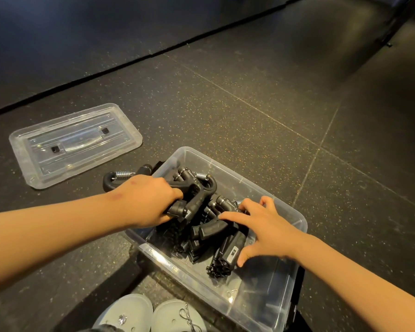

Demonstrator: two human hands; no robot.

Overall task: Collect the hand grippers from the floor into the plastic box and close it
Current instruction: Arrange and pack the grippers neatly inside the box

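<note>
Holding a gripper (192, 195) over box (228, 164) rim, left hand (149, 202) curled round it; touching pile (211, 231) inside with right hand (264, 226), fingers spread. Left to do — fetch stray gripper (122, 176) from floor (225, 104) just beside box, then fit lid (74, 142), lying apart. Judged mostly done.

- The floor (249, 97) is dark, speckled with pale flecks and laid in large tiles with thin seams; a straight dark edge crosses it at the far side.
- A clear plastic box (225, 164) stands open on it.
- The clear lid (74, 143) lies flat, apart, to the box's left.
- A black hand gripper (120, 176) with a metal spring lies just beside the box's left wall, partly hidden.
- Pale clogs (130, 312) stand at the near edge.
</note>
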